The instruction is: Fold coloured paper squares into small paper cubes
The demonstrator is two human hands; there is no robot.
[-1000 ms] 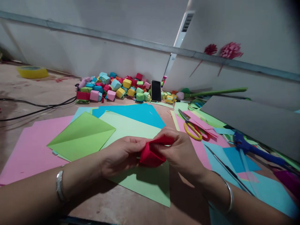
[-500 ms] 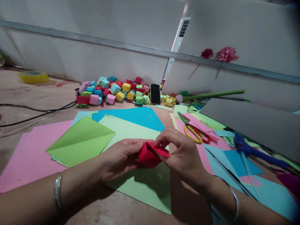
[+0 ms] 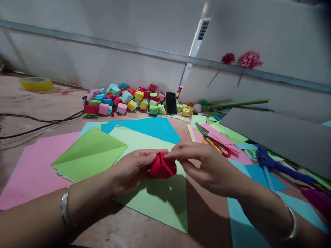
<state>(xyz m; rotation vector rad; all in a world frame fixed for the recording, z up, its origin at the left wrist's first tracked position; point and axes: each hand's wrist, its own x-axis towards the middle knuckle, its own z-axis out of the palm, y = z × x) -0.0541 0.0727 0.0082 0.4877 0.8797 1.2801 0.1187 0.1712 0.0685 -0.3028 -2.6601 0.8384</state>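
A small red folded paper piece (image 3: 162, 168) is held up over the pale green sheet, with creased flaps meeting along a slit at its top. My left hand (image 3: 131, 172) grips it from the left, thumb on the near upper edge and the other fingers behind and below. From the right, my right hand (image 3: 204, 165) presses its fingertips on the paper's upper right edge; part of its thumb is hidden. Beneath both hands lies the pale green sheet (image 3: 165, 206). A bright green creased sheet (image 3: 90, 153) rests beyond my left forearm.
Several colourful folded paper cubes (image 3: 127, 97) are heaped by the wall, beside a phone (image 3: 171, 103). Scissors (image 3: 213, 139) and a blue glue gun (image 3: 281, 168) lie at right near a grey board (image 3: 274, 137). Yellow tape (image 3: 36, 84) and black cables (image 3: 57, 121) are at left.
The red paper's right flap, which stuck out in my right fingers, is now folded in, making the piece more compact. My right hand has turned and its fingers have straightened somewhat.
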